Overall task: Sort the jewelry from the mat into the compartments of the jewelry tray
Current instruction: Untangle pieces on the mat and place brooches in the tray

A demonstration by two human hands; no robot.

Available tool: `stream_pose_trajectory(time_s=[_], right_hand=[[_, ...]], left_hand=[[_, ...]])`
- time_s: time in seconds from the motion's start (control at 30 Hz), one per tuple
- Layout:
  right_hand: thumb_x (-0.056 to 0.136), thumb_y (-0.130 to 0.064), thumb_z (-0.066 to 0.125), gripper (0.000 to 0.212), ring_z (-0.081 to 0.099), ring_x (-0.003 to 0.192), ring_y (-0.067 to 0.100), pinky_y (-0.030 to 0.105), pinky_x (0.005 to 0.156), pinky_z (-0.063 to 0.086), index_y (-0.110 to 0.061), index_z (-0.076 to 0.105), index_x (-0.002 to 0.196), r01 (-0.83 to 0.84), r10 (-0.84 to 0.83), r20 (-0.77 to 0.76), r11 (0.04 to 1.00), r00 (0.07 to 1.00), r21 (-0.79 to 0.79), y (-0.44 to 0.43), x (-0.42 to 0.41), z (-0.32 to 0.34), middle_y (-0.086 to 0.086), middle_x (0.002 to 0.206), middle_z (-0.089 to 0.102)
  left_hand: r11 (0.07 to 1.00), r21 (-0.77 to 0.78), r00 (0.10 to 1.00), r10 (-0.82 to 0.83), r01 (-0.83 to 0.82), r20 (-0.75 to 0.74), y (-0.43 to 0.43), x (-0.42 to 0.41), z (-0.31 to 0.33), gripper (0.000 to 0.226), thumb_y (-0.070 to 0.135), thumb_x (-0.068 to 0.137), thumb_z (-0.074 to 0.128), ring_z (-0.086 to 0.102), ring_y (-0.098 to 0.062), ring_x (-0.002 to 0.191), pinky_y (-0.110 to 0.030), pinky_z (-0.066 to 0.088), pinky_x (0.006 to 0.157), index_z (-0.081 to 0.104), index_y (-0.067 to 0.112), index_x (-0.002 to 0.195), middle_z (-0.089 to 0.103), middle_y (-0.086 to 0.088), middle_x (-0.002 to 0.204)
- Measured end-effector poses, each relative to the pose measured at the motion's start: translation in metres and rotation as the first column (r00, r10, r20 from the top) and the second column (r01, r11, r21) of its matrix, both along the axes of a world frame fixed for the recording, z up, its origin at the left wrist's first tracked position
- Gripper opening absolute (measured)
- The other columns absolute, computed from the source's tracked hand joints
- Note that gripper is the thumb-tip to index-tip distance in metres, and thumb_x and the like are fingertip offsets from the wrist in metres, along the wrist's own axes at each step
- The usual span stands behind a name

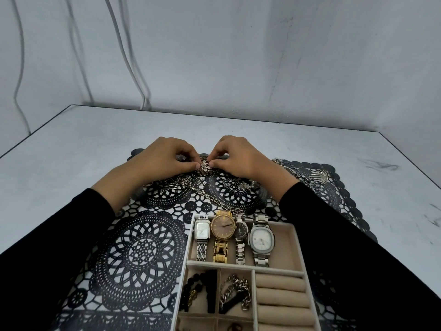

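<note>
Left hand (pixel 164 158) pinches a tangled silver piece (pixel 205 166) above the mat's (pixel 143 249) far end, likely steadying it | right hand (pixel 238 158) pinches the same piece, apparently working it free | loose chains (pixel 210 199) lie just beside | the nearer tray (pixel 191 237) holds four watches (pixel 223 226).

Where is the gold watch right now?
In the head view the gold watch lies in the far compartment of the jewelry tray, second from left, between a rectangular silver watch and a dark-faced watch.
</note>
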State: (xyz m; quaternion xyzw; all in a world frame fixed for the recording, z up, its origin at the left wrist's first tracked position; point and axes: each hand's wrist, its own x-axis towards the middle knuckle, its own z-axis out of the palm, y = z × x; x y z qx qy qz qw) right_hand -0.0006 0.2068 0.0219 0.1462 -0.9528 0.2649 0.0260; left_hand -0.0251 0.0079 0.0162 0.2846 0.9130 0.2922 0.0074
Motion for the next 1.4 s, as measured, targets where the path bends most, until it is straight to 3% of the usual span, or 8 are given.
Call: stream_pose_trajectory(time_s=[0.17, 0.33, 0.53, 0.77, 0.9, 1.0, 1.17, 1.4], right_hand=[[0.083, -0.023, 0.072, 0.012, 0.056, 0.099, 0.017, 0.029, 0.087, 0.045, -0.015, 0.073, 0.092, -0.019, 0.02, -0.03, 0.999, 0.999, 0.036, -0.004, 0.001, -0.002, 0.003, 0.105, 0.06], [0.085, -0.017, 0.069, 0.008, 0.055, 0.1, 0.017, 0.025, 0.083, 0.041, -0.014, 0.072, 0.091, -0.017, 0.019, -0.037, 0.998, 0.999, 0.058, -0.004, 0.002, -0.001, 0.004, 0.106, 0.059], [0.08, -0.027, 0.074, 0.018, 0.056, 0.1, 0.016, 0.028, 0.089, 0.043, -0.016, 0.075, 0.094, -0.01, 0.011, -0.017, 0.998, 1.0, 0.056, -0.001, 0.002, 0.004, 0.003, 0.106, 0.06], [0.08, -0.024, 0.074, 0.015, 0.056, 0.1, 0.017, 0.03, 0.089, 0.046, -0.014, 0.074, 0.092, -0.015, 0.017, -0.013, 0.996, 1.0, 0.091, -0.004, 0.001, 0.004, 0.004, 0.106, 0.06], [0.08, -0.021, 0.074, 0.014, 0.055, 0.099, 0.016, 0.027, 0.086, 0.044, -0.012, 0.071, 0.091, -0.016, 0.016, -0.002, 0.996, 1.0, 0.082, -0.004, -0.001, 0.001, 0.004, 0.106, 0.058], [0.079, -0.02, 0.075, 0.012, 0.054, 0.096, 0.015, 0.025, 0.083, 0.043, -0.014, 0.069, 0.088, -0.014, 0.013, 0.009, 0.999, 1.0, 0.037, -0.003, -0.002, -0.001, 0.002, 0.102, 0.058], [0.08, -0.016, 0.074, 0.005, 0.054, 0.072, 0.003, 0.005, 0.059, 0.038, -0.013, 0.071, 0.081, 0.019, -0.011, 0.07, 0.993, 0.997, -0.12, 0.001, -0.001, -0.001, -0.011, 0.076, 0.061], [0.082, -0.015, 0.073, 0.004, 0.057, 0.065, 0.005, 0.023, 0.066, 0.048, -0.013, 0.069, 0.081, 0.045, -0.014, 0.091, 0.937, 0.996, -0.347, 0.009, 0.003, 0.003, -0.005, 0.071, 0.065]], left_hand=[[1.0, 0.027, 1.0, 0.01, -0.01, 0.009, -0.001, 0.0, -0.002, 0.003, 0.031, 0.084, 0.075, 0.06, 0.005, 0.097, -0.009, 0.039, 0.081, 0.074, 0.032, 0.087, 0.071, 0.018, 0.093], [0.985, 0.166, 0.997, 0.029, -0.04, 0.071, -0.003, 0.002, -0.008, 0.001, 0.028, 0.087, 0.073, 0.064, 0.002, 0.088, -0.004, 0.042, 0.076, 0.073, 0.028, 0.087, 0.073, 0.014, 0.089], [0.937, 0.339, 0.994, 0.046, -0.077, 0.1, -0.004, 0.002, -0.016, 0.003, 0.024, 0.089, 0.071, 0.066, -0.001, 0.078, -0.009, 0.047, 0.073, 0.072, 0.021, 0.089, 0.074, 0.003, 0.086], [0.911, 0.406, 0.994, 0.036, -0.075, 0.102, -0.002, 0.002, -0.02, 0.001, 0.021, 0.09, 0.07, 0.066, -0.001, 0.083, -0.01, 0.048, 0.077, 0.071, 0.021, 0.09, 0.073, 0.006, 0.088], [0.895, 0.438, 0.994, 0.043, -0.084, 0.103, -0.003, 0.0, -0.021, 0.003, 0.021, 0.09, 0.07, 0.068, -0.007, 0.088, -0.018, 0.051, 0.083, 0.07, 0.023, 0.09, 0.074, 0.003, 0.092], [0.881, 0.462, 0.993, 0.056, -0.1, 0.107, -0.004, 0.0, -0.021, 0.001, 0.021, 0.09, 0.07, 0.07, -0.018, 0.091, -0.028, 0.053, 0.086, 0.07, 0.022, 0.092, 0.074, -0.001, 0.093], [0.875, 0.473, 0.992, 0.055, -0.101, 0.11, -0.005, -0.001, -0.022, 0.006, 0.024, 0.09, 0.07, 0.071, -0.022, 0.093, -0.034, 0.054, 0.089, 0.071, 0.02, 0.095, 0.075, -0.002, 0.092], [0.836, 0.539, 0.994, 0.101, -0.101, 0.028, -0.004, 0.008, -0.017, 0.001, 0.021, 0.089, 0.071, 0.072, -0.01, 0.083, -0.015, 0.053, 0.078, 0.071, 0.022, 0.09, 0.075, 0.003, 0.084]])
